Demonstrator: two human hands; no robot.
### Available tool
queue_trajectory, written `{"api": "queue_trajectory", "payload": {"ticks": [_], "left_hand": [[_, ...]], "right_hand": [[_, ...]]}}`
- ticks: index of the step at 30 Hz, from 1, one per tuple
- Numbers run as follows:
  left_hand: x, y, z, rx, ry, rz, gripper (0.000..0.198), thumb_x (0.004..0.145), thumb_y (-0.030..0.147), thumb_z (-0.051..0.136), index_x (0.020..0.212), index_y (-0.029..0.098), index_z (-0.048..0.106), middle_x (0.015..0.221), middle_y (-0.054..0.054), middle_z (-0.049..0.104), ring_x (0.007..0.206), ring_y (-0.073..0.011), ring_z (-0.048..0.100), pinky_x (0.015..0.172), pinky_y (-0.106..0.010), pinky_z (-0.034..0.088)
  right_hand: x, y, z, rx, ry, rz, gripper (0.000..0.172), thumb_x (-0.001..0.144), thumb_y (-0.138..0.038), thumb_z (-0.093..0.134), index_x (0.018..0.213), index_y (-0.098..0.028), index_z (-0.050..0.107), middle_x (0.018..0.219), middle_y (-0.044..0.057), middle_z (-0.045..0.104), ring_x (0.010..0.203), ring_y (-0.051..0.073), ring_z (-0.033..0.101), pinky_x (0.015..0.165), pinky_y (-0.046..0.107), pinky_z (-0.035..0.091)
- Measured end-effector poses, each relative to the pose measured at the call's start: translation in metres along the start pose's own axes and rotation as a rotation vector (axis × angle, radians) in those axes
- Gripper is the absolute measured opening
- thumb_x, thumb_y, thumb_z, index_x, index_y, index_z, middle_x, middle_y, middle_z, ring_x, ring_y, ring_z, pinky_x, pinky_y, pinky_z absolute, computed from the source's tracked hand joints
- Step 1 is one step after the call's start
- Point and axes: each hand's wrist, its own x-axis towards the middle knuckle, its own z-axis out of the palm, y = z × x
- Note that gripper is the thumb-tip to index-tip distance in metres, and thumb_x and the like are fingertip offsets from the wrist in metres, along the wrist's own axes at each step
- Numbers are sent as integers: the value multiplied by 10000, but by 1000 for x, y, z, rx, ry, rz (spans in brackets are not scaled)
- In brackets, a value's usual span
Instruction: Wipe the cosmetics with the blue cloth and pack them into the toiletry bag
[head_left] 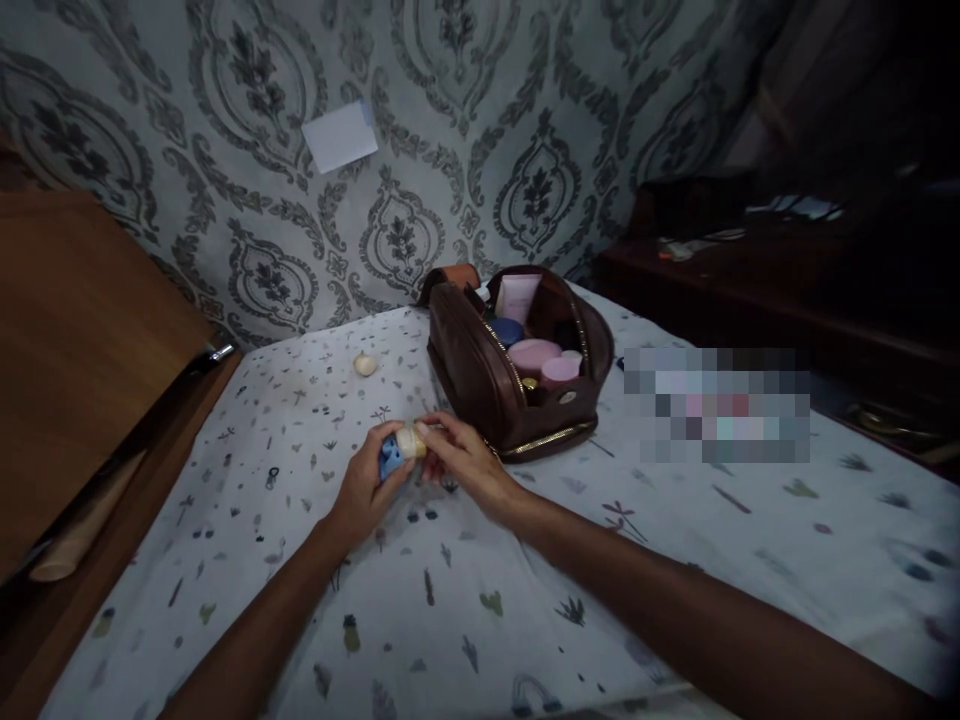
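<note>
Before me, my left hand (373, 468) is wrapped round a small bottle (391, 456) with a blue label and a cream-coloured upper part. The bottle lies tilted, its pale end pointing right. My right hand (466, 458) closes its fingers on that pale end, partly hiding it. Just behind my right hand stands a brown toiletry bag (472, 365), unzipped and gaping. In it I see a pale pink tube (517, 296), a dark blue lid (506, 331) and pink containers (534, 355). A small cream-coloured round object (365, 364) sits on the sheet, left of the bag.
A printed white sheet (300, 560) covers the surface. Patterned wallpaper (405, 200) rises behind, with a white card (341, 137) on it. A brown wooden panel (90, 330) borders the left; dark furniture (675, 265) stands at right. One patch right of the bag is pixelated.
</note>
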Motion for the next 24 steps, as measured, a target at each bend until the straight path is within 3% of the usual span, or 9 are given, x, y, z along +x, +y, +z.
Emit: {"api": "queue_trajectory", "payload": {"ticks": [6,12,19,24], "left_hand": [[-1,1,2,47,32,24,316,961,392,520,1212,199,513,1088,-76,656,947,-199,642,860,-326,505],[-2,-2,6,50,149,81,307,952,346,552,1219,213,480,1090,-61,641,955,-191,644,855,-315,504],[-4,-6,0,-37,66,61,452,900,305,577,1308,189,419,1195,-101,578,1113,-233,597,944,-363,493],[-2,6,-7,-23,291,-52,256,936,266,511,1183,197,507,1079,-64,590,1007,-200,599,900,-331,490]], "right_hand": [[2,3,-1,64,-35,46,512,774,-689,646,772,-180,588,540,-45,564,490,102,529,511,234,403],[1,-3,3,195,-57,67,533,579,-522,874,924,-165,680,738,-24,661,637,100,575,603,227,440],[4,1,2,161,64,-32,476,572,-421,866,860,-198,561,826,-26,640,780,133,603,720,256,470],[3,3,2,-71,71,-141,417,622,-358,788,863,-225,474,810,-39,583,725,132,562,641,245,433]]}}
